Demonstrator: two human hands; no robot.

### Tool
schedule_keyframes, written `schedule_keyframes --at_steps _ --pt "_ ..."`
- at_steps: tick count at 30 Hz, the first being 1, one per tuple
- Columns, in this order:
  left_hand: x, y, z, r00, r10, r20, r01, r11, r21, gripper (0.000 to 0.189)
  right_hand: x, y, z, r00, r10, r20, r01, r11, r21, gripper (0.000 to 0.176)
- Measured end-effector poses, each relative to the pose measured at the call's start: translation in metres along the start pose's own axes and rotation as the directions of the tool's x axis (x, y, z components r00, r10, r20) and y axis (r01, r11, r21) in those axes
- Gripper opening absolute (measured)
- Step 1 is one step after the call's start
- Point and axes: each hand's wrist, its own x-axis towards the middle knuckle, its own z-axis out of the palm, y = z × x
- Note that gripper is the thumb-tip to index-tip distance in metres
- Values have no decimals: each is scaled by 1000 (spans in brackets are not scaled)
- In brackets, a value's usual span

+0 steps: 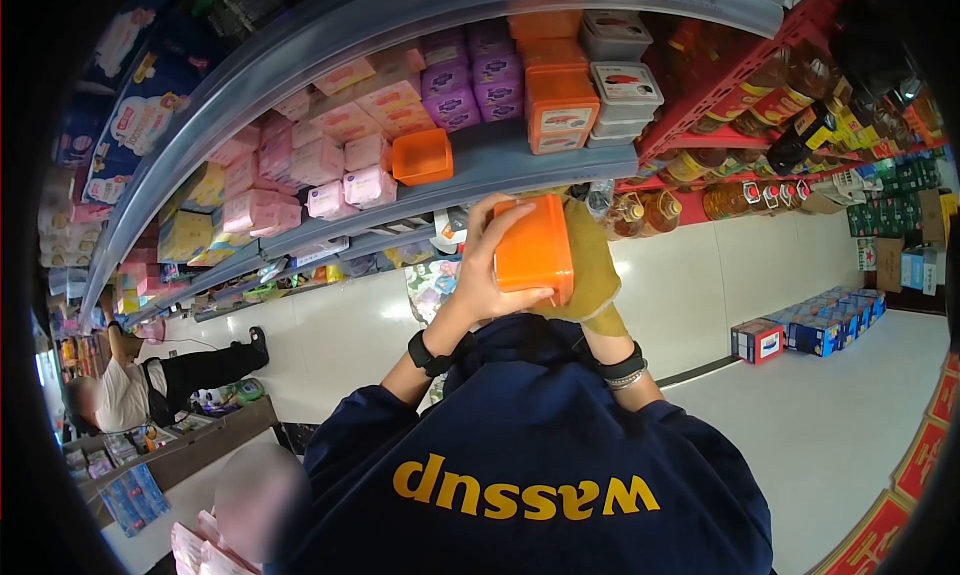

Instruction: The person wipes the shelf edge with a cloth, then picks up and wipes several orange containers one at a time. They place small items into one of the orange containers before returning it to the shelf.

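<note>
An orange plastic container (533, 250) is tilted in front of my chest. My left hand (487, 270) is closed around it, with the fingers over the far side and the thumb along the near edge. An olive-yellow cloth (592, 260) covers my right hand (603, 320) and lies against the container's right side. The fingers under the cloth are hidden; only the part near the wrist shows. On the shelf just beyond, another orange container (422, 156) stands at the front edge, beside pink packs (369, 186). Stacked orange containers (562, 110) are farther right.
Clear boxes with lids (624, 95) and purple packs (452, 95) share the grey shelf (490, 155). Oil bottles (661, 213) stand on the right, near boxes on the floor (815, 325). Another person (125, 395) is at the left; a blurred head (262, 500) is lower left.
</note>
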Motion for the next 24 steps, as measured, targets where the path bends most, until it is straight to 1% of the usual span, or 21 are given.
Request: schedule_keyframes --at_steps 2,4,5,6,7,8,9,10,11,12,13,14,16,17,18,19,20,21,22,23,24 --pt "0 1 -2 1000 23 -7 -23 1000 15 82 16 -15 -8 1000 -8 -8 8 1000 22 76" --pt "3 3 -4 1000 14 -21 -12 997 71 81 26 -21 -10 992 126 24 -128 961 244 73" --pt "4 0 -4 1000 13 -22 -11 997 71 81 27 -27 -3 992 126 25 -129 961 245 73" --pt "7 -4 -3 998 2 -69 6 993 122 80 27 -36 8 890 456 -15 -333 670 663 70" --pt "8 -7 -4 993 -7 -114 27 985 171 79 26 -41 14 690 715 110 -339 185 922 68" --pt "7 -6 -5 993 -8 -115 28 985 172 79 21 -38 17 690 715 111 -339 184 922 68" --pt "7 -6 -6 996 -16 -83 30 984 178 79 14 -31 23 754 656 46 -405 409 818 63" --pt "6 -6 -7 998 -24 -51 33 982 184 79 13 -30 23 816 578 2 -434 610 663 59" --pt "5 -6 -8 998 -25 -50 34 982 186 79 14 -26 17 816 579 3 -434 609 664 59" --pt "2 -4 -8 999 -41 -17 43 982 185 80 17 -19 9 924 381 27 -344 803 487 57" --pt "0 -3 -8 998 -56 18 52 982 184 81 20 -15 4 980 172 96 -193 936 295 56" --pt "-3 -1 -7 998 -56 20 51 981 185 81 14 -7 12 980 174 94 -194 935 295 56" --pt "-8 2 -6 993 -117 36 112 988 109 89 4 7 31 959 260 110 -271 737 620 52" --pt "-8 4 -5 993 -116 38 111 988 107 89 3 8 32 959 262 108 -271 738 618 52" --pt "-8 6 -4 990 -135 45 134 991 18 92 2 9 32 856 471 213 -387 311 868 53" --pt "-7 7 -3 987 -153 52 156 985 -71 95 5 8 31 714 579 394 -351 -191 917 53" --pt "-7 6 -3 987 -152 53 155 985 -73 95 4 13 32 714 580 392 -350 -189 917 53" --pt "-7 5 -3 974 -216 71 226 949 -220 95 2 21 36 776 566 279 -411 118 904 53" --pt "-7 3 -4 957 -275 98 291 887 -359 96 8 19 34 841 511 180 -424 414 805 53" --pt "-6 0 -5 957 -274 97 291 887 -359 96 10 16 27 841 510 180 -424 415 805 53" --pt "-6 -5 -6 933 -338 127 352 775 -525 95 10 13 15 930 363 52 -343 809 478 55"
